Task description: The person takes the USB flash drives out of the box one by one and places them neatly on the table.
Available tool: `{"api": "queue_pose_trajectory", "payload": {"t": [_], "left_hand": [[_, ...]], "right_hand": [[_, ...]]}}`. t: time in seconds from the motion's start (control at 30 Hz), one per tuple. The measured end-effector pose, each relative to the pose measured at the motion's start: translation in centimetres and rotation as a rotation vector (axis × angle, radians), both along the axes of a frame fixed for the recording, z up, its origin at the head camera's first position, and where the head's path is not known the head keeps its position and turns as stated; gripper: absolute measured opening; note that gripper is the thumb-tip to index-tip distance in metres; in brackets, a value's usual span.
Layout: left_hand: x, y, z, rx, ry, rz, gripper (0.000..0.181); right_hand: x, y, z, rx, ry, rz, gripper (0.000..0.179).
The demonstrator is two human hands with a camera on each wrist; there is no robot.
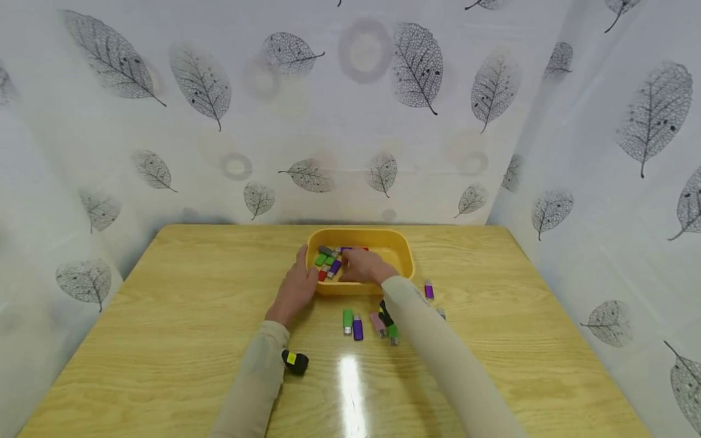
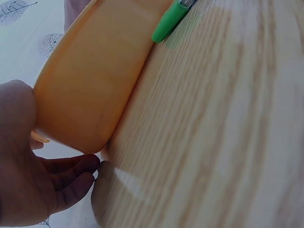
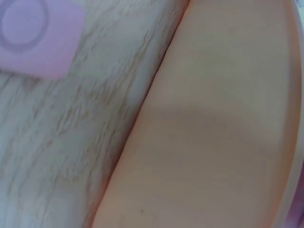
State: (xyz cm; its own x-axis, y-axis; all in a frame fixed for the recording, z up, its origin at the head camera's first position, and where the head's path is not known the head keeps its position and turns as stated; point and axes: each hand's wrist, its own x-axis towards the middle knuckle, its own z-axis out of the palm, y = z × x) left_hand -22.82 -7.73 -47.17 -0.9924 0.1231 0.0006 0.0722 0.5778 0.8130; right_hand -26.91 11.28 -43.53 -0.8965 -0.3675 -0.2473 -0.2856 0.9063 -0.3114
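The left hand gripped a yellow, round-cornered plastic tray; the right hand, grip indeterminable, was inside near multicoloured oblong USB sticks.

Wood-grained table, light in tone, seen from above. Near its far edge, the table is supporting a yellow tray. In front of the tray, a green USB stick and a blue-violet USB stick are lying side by side, their metal plugs pointing opposite ways. To their right, a pink USB stick is lying near a second green one. A purple USB stick is resting beyond the tray's right end; close by, a greyish object is showing only partly. Nearer the viewer, the surface is reflecting a bright streak.
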Motion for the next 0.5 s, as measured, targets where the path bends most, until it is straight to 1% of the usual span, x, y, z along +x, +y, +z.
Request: {"api": "queue_pose_trajectory", "payload": {"t": [0.1,0.17,0.23,0.33,0.5], "left_hand": [[-0.04,-0.03,0.03,0.004,0.002,-0.006,0.067],[-0.06,-0.03,0.04,0.007,0.005,-0.006,0.066],[-0.06,-0.06,0.06,0.009,0.011,-0.008,0.066],[-0.02,-0.06,0.15,0.013,0.003,-0.006,0.067],[0.03,-0.06,0.23,0.018,-0.003,-0.008,0.067]], "right_hand": [[0.22,-0.06,0.03,0.064,-0.004,-0.077,0.063],[0.28,-0.11,0.01,0.091,-0.030,-0.126,0.078],[0.34,-0.11,0.03,0.120,-0.051,-0.149,0.085],[0.40,-0.02,0.04,0.136,-0.070,-0.161,0.084],[0.39,0.31,0.10,0.121,-0.060,-0.127,0.068]]}}
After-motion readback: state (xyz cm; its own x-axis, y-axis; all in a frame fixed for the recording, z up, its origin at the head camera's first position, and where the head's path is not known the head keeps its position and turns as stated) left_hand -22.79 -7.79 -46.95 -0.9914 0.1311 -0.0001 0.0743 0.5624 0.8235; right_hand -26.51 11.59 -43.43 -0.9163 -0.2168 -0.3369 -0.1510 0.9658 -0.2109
